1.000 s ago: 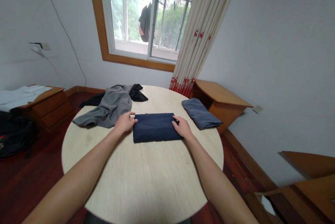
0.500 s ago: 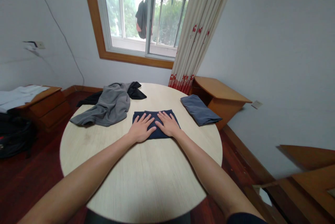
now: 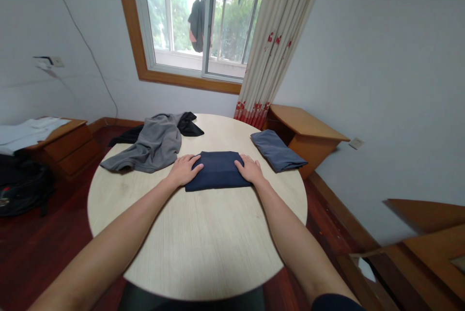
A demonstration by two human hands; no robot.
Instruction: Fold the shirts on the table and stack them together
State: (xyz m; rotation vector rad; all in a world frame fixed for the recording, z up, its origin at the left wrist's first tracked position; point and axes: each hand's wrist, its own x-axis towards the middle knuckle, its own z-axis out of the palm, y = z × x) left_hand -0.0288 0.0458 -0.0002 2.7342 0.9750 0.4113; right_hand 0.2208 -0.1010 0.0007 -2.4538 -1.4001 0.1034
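A navy cloth [image 3: 218,171], folded into a flat rectangle, lies near the middle of the round pale table [image 3: 203,243]. At its left edge rests my left hand [image 3: 183,170], thumb on the cloth and fingers apart. My right hand [image 3: 250,169] lies over the cloth's right edge, its thumb on top and its fingers spread. Neither hand is closed on the cloth. Crumpled grey clothing [image 3: 156,144] is at the table's back left, with black cloth [image 3: 191,126] beside it. A folded blue-grey cloth [image 3: 276,150] lies at the right.
Behind the table are a window [image 3: 203,20] and a long curtain [image 3: 276,39]. A wooden desk [image 3: 308,124] stands at the back right. To the left are a low wooden cabinet [image 3: 78,153] with white papers or cloth on it and a black bag [image 3: 25,185].
My hands have moved apart from the middle of the navy cloth to its left and right edges, uncovering its centre. The other cloths lie where they were.
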